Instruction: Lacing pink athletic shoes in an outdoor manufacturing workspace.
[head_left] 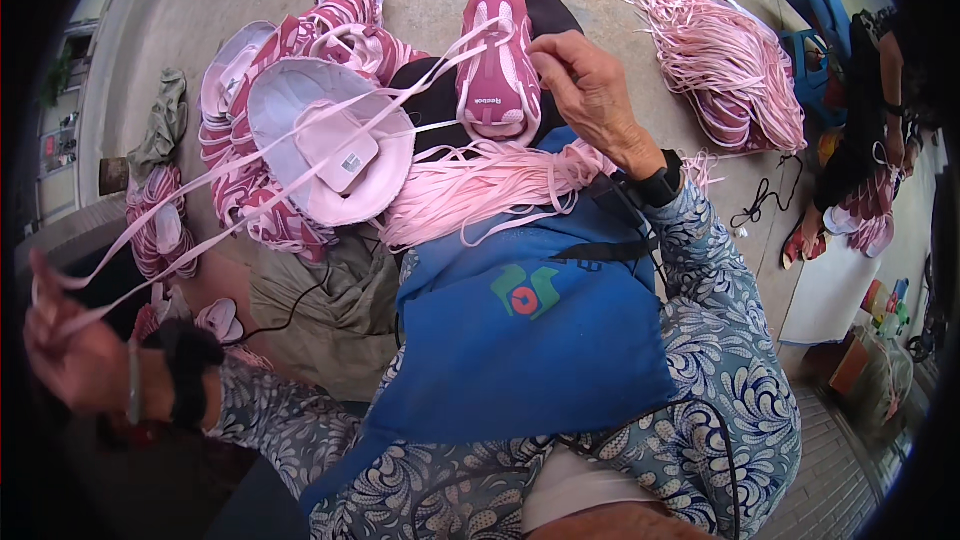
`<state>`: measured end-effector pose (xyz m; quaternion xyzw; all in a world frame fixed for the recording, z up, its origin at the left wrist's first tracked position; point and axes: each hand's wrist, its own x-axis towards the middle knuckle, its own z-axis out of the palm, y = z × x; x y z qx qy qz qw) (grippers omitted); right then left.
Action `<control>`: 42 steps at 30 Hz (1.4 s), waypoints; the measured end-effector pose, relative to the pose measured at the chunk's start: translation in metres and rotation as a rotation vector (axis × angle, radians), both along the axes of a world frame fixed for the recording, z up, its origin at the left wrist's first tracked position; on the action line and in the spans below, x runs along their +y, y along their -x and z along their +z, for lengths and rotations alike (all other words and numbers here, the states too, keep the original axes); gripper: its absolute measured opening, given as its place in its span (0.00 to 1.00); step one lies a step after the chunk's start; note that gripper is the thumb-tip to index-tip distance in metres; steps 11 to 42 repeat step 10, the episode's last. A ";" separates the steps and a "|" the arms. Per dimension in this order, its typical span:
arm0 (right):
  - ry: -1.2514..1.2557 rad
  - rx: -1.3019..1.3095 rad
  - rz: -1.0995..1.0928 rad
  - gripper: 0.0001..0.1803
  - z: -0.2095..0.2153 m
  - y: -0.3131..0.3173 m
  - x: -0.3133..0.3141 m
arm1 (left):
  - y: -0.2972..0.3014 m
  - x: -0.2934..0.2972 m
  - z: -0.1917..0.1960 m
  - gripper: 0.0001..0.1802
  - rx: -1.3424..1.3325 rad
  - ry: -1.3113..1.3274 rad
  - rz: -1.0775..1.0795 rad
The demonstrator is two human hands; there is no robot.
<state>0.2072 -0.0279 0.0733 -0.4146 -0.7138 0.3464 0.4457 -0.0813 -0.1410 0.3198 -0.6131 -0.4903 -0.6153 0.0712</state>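
A pink shoe upper (pixel 500 70) rests on my dark-clad leg, its toe end pointing away from me. Two strands of pale pink shoelace (pixel 300 162) run taut from its eyelets down to the far left. My left hand (pixel 75 345) is closed on them, its fingers partly blurred. Beside the upper's right edge is my right hand (pixel 585 90), thumb and fingers curled together; what is in them, if anything, is hidden. A thick bundle of loose pink laces (pixel 480 190) lies across my lap, on the blue apron (pixel 540 340). A pale insole-like lining shows in another upper (pixel 330 145) left of it.
Stacked pink uppers (pixel 350 30) stand to the left. Another pile (pixel 720 60), draped with laces, lies on the concrete floor at the right. Blue plastic chairs (pixel 820 50) and another person's arms (pixel 890 80) are at the far right, near a white board (pixel 830 295).
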 end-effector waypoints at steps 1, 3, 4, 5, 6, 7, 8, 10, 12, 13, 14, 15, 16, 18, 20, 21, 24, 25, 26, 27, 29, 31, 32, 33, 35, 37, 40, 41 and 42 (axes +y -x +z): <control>-0.010 0.031 0.021 0.07 0.027 0.000 0.000 | 0.100 -0.004 0.001 0.15 0.040 0.157 -0.108; 0.197 0.335 0.088 0.07 0.060 0.006 -0.009 | -0.027 0.053 -0.099 0.14 -0.137 0.251 -0.320; 0.187 0.336 0.087 0.07 0.068 0.006 -0.010 | -0.063 0.071 -0.130 0.10 -0.184 0.295 -0.495; -0.017 0.283 0.055 0.08 0.076 0.007 -0.010 | -0.098 0.075 -0.145 0.11 -0.343 0.423 -0.515; -0.217 0.222 0.019 0.09 0.081 0.009 -0.009 | -0.116 0.078 -0.162 0.11 -0.365 0.528 -0.487; -0.299 0.167 -0.009 0.09 0.082 0.010 -0.008 | -0.127 0.082 -0.174 0.11 -0.332 0.565 -0.455; -0.298 0.112 -0.029 0.10 0.082 0.010 -0.009 | -0.136 0.085 -0.183 0.11 -0.305 0.604 -0.433; -0.247 0.072 -0.027 0.11 0.074 0.011 -0.007 | -0.146 0.090 -0.198 0.11 -0.231 0.470 -0.447; -0.247 0.072 -0.027 0.11 0.074 0.011 -0.007 | -0.146 0.090 -0.198 0.11 -0.231 0.470 -0.447; -0.247 0.072 -0.027 0.11 0.074 0.011 -0.007 | -0.146 0.090 -0.198 0.11 -0.231 0.470 -0.447; -0.247 0.072 -0.027 0.11 0.074 0.011 -0.007 | -0.146 0.090 -0.198 0.11 -0.231 0.470 -0.447; -0.247 0.072 -0.027 0.11 0.074 0.011 -0.007 | -0.146 0.090 -0.198 0.11 -0.231 0.470 -0.447; -0.247 0.072 -0.027 0.11 0.074 0.011 -0.007 | -0.146 0.090 -0.198 0.11 -0.231 0.470 -0.447; -0.247 0.072 -0.027 0.11 0.074 0.011 -0.007 | -0.146 0.090 -0.198 0.11 -0.231 0.470 -0.447; -0.247 0.072 -0.027 0.11 0.074 0.011 -0.007 | -0.146 0.090 -0.198 0.11 -0.231 0.470 -0.447; -0.247 0.072 -0.027 0.11 0.074 0.011 -0.007 | -0.146 0.090 -0.198 0.11 -0.231 0.470 -0.447; -0.247 0.072 -0.027 0.11 0.074 0.011 -0.007 | -0.146 0.090 -0.198 0.11 -0.231 0.470 -0.447; -0.247 0.072 -0.027 0.11 0.074 0.011 -0.007 | -0.146 0.090 -0.198 0.11 -0.231 0.470 -0.447; -0.247 0.072 -0.027 0.11 0.074 0.011 -0.007 | -0.146 0.090 -0.198 0.11 -0.231 0.470 -0.447; -0.247 0.072 -0.027 0.11 0.074 0.011 -0.007 | -0.146 0.090 -0.198 0.11 -0.231 0.470 -0.447; -0.247 0.072 -0.027 0.11 0.074 0.011 -0.007 | -0.146 0.090 -0.198 0.11 -0.231 0.470 -0.447; -0.247 0.072 -0.027 0.11 0.074 0.011 -0.007 | -0.146 0.090 -0.198 0.11 -0.231 0.470 -0.447; -0.247 0.072 -0.027 0.11 0.074 0.011 -0.007 | -0.146 0.090 -0.198 0.11 -0.231 0.470 -0.447; -0.247 0.072 -0.027 0.11 0.074 0.011 -0.007 | -0.146 0.090 -0.198 0.11 -0.231 0.470 -0.447; -0.247 0.072 -0.027 0.11 0.074 0.011 -0.007 | -0.146 0.090 -0.198 0.11 -0.231 0.470 -0.447; -0.247 0.072 -0.027 0.11 0.074 0.011 -0.007 | -0.146 0.090 -0.198 0.11 -0.231 0.470 -0.447; -0.247 0.072 -0.027 0.11 0.074 0.011 -0.007 | -0.146 0.090 -0.198 0.11 -0.231 0.470 -0.447; -0.247 0.072 -0.027 0.11 0.074 0.011 -0.007 | -0.146 0.090 -0.198 0.11 -0.231 0.470 -0.447; -0.247 0.072 -0.027 0.11 0.074 0.011 -0.007 | -0.146 0.090 -0.198 0.11 -0.231 0.470 -0.447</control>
